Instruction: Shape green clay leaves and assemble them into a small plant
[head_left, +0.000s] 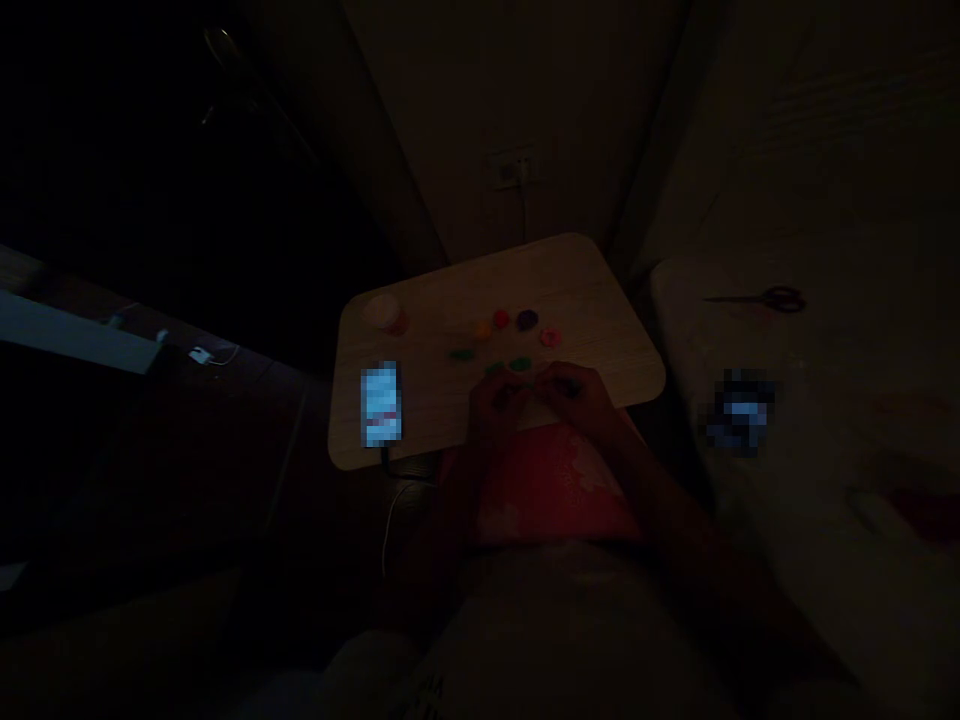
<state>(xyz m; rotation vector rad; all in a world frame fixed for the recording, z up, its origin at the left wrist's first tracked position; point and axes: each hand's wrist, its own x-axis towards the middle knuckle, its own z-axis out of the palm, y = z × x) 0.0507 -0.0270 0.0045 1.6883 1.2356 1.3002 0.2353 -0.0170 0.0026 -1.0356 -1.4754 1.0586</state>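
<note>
In dim light, my left hand [489, 405] and my right hand [581, 396] meet at the near edge of the small wooden table [427, 380]. Their fingers are pinched round a small green piece [528, 384], its shape too dark to make out. Just beyond the fingertips lie two green pieces [519, 364], with another green piece [462, 355] farther left. Behind them are small coloured lumps: an orange one [481, 330], a red one [501, 318], a dark purple one [527, 320] and a pink flower-like one [551, 338].
A lit phone [381, 405] with a cable lies at the table's left, below a pale cup-like container [385, 312]. To the right, scissors [780, 299] and a blurred dark object [741, 412] rest on a pale surface. A wall socket [513, 170] is behind.
</note>
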